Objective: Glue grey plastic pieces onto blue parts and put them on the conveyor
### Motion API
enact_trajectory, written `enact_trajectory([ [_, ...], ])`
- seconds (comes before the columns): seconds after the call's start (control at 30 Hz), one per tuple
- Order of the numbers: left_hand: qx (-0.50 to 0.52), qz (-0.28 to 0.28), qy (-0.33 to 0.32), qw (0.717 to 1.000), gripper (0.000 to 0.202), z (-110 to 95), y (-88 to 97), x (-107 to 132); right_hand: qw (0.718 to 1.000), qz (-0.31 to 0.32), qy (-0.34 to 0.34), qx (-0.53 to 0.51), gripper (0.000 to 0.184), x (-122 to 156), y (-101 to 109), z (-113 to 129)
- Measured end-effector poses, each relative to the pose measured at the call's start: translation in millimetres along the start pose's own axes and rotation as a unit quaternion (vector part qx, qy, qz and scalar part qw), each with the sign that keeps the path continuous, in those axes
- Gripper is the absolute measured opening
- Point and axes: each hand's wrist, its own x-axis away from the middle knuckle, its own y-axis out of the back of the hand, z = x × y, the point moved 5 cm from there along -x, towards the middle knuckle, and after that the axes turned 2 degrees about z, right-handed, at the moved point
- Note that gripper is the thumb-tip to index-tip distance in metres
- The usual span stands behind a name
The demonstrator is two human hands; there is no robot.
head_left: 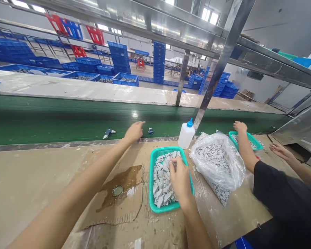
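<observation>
My right hand point(180, 178) sits curled among the small grey-white blocks point(162, 180) in a teal plastic basket point(168, 204), hiding whether it grips any. My left hand point(134, 132) reaches out over the edge of the green conveyor belt point(67, 121). Just beyond its fingertips lies a small blue-and-white part point(150, 131), not touched. A second, larger white-and-grey piece point(109, 133) lies further left on the belt. A white plastic bottle with a blue cap point(186, 135) stands to the right of my left hand, behind the basket.
A clear plastic bag of blocks point(217, 162) lies right of the basket. Beyond it, a co-worker's hands point(239, 127) work at another teal basket point(245, 141). Wet, stained cardboard point(119, 197) lies on the bench. Steel uprights point(217, 65) rise behind the belt; blue crates stand beyond.
</observation>
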Motion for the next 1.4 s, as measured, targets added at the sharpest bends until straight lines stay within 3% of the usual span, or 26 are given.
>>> enact_trajectory([
  [0.1,0.060,0.033,-0.022,0.997,0.040,-22.9,-18.0,-6.2,0.995,0.010,-0.059,-0.074,0.010,-4.2,0.7,-8.3],
  [0.17,0.095,0.049,-0.031,0.994,0.038,-27.7,-20.3,-6.7,0.989,0.002,-0.091,-0.115,0.023,-6.5,0.5,-14.5],
  [0.27,0.142,0.061,-0.038,0.987,0.033,-23.9,-12.8,-3.6,0.981,-0.011,-0.119,-0.151,0.038,-8.5,-0.7,-22.0],
  [0.4,0.210,0.055,-0.018,0.976,0.035,-18.2,4.4,13.1,0.972,-0.005,-0.126,-0.200,0.030,-8.7,-2.5,-24.4],
  [0.47,0.299,0.070,0.000,0.952,0.043,-20.7,12.1,32.2,0.960,0.005,-0.138,-0.244,0.030,-7.9,-3.2,-23.7],
  [0.5,0.381,0.088,0.016,0.920,0.047,-22.9,15.3,45.0,0.952,0.012,-0.147,-0.268,0.031,-7.2,-3.8,-23.0],
  [0.53,0.478,0.109,0.038,0.871,0.049,-25.4,18.3,59.7,0.945,0.022,-0.156,-0.287,0.033,-6.4,-4.4,-21.9],
  [0.63,0.709,0.155,0.127,0.677,0.047,-29.6,28.4,111.9,0.930,0.048,-0.170,-0.322,0.042,-4.0,-5.6,-15.6],
  [0.7,0.753,0.171,0.185,0.608,0.039,-25.3,34.9,148.2,0.925,0.068,-0.159,-0.340,0.044,-2.2,-8.1,-7.1],
  [0.77,0.766,0.185,0.224,0.573,0.037,-16.2,39.3,181.1,0.919,0.096,-0.138,-0.356,0.042,1.0,-14.8,5.7],
  [0.83,0.762,0.174,0.223,0.583,0.038,-3.0,42.8,206.0,0.917,0.136,-0.113,-0.358,0.038,7.0,-26.7,22.1],
  [0.97,0.695,0.094,0.198,0.685,0.045,27.5,43.9,233.7,0.921,0.224,-0.061,-0.311,0.027,26.6,-60.8,54.3],
  [1.1,0.619,0.005,0.188,0.763,0.050,44.4,46.5,243.9,0.945,0.226,-0.010,-0.235,0.019,41.2,-85.0,68.5],
  [1.23,0.504,-0.135,0.151,0.840,0.031,50.0,65.5,245.2,0.972,0.194,0.054,-0.123,0.026,48.6,-93.0,69.8],
  [1.3,0.468,-0.187,0.128,0.854,0.024,51.1,72.0,244.7,0.976,0.189,0.066,-0.082,0.030,52.0,-95.6,66.3],
  [1.4,0.454,-0.214,0.114,0.858,0.021,54.7,71.9,243.5,0.978,0.193,0.058,-0.048,0.034,56.7,-100.8,57.9],
])
